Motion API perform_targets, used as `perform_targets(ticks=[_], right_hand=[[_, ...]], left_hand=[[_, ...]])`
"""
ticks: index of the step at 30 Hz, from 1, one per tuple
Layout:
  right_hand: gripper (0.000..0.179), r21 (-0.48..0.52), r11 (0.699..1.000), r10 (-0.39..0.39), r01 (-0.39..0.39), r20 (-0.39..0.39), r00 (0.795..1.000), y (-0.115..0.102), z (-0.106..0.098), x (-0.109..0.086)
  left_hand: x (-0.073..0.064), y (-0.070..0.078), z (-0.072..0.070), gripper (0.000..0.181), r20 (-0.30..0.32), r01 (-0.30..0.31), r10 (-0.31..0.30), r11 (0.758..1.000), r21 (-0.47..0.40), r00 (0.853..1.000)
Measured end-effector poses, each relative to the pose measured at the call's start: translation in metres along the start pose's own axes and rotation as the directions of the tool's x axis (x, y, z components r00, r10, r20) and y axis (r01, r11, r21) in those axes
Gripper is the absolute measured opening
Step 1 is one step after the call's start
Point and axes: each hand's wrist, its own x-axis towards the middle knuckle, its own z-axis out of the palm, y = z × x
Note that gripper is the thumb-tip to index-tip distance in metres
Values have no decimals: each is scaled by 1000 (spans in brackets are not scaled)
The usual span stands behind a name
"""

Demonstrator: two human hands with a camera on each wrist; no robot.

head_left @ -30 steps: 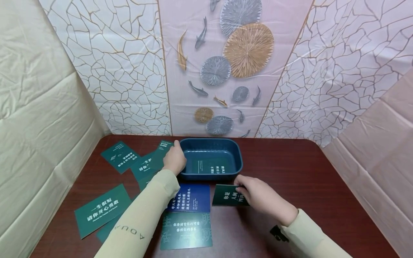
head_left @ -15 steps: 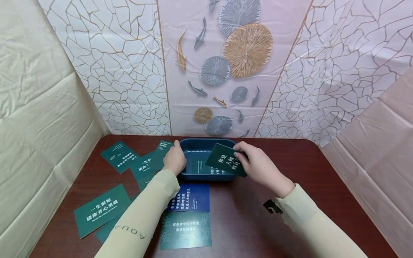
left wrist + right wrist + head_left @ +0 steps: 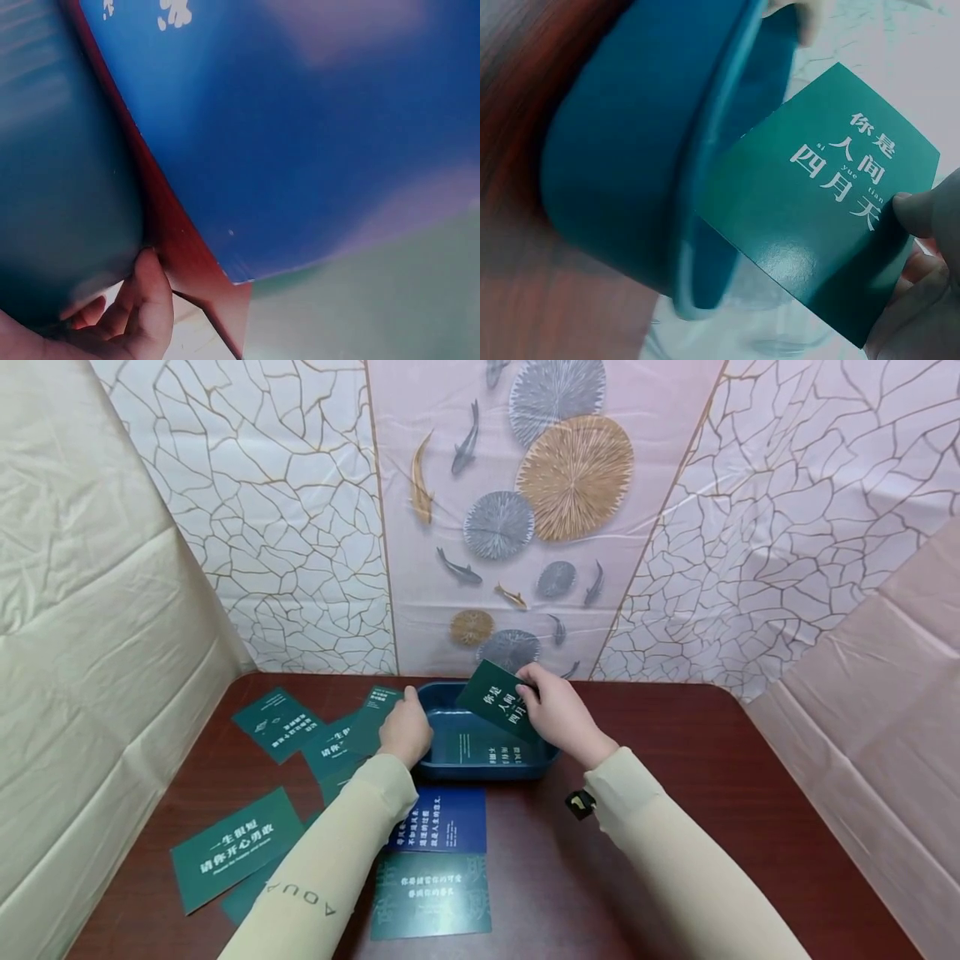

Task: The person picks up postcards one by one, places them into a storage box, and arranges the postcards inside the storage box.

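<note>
My left hand (image 3: pixel 406 728) grips the left rim of a dark blue plastic tray (image 3: pixel 480 772) at the back of the table; the left wrist view has its fingers (image 3: pixel 153 289) curled at the tray's edge. Above the tray's right half, my right hand (image 3: pixel 562 714) pinches a green card (image 3: pixel 491 697) with white Chinese lettering by its right side. Seen from the right wrist, the card (image 3: pixel 802 217) is tilted, with the thumb (image 3: pixel 919 214) on its printed face. Another green card (image 3: pixel 468 749) lies inside the tray, partly hidden by the held one.
A blue card (image 3: pixel 457 820) lies in front of the tray, with a green card (image 3: pixel 431 897) nearer. Several green cards, including one at the front left (image 3: pixel 236 847) and one at the back left (image 3: pixel 277 724), are spread on the brown table (image 3: pixel 675 760). Patterned cloth (image 3: pixel 330 527) stands behind.
My right hand has lifted the green card from near the table in front of the tray, moving it back and left over the tray. The left hand keeps its place on the rim.
</note>
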Motion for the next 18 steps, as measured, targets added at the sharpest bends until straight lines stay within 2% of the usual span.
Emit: perform_targets(ticks=[8,18], right_hand=[[14,-34,998,48,-47,27,998,16,17,11],[29,-76,991,114,-106,106,988,28,33,20]], left_hand=[[0,0,-1,68,4,-7,7,1000,6,1000],[2,0,-1,68,7,2,-2,1000,3,1000]])
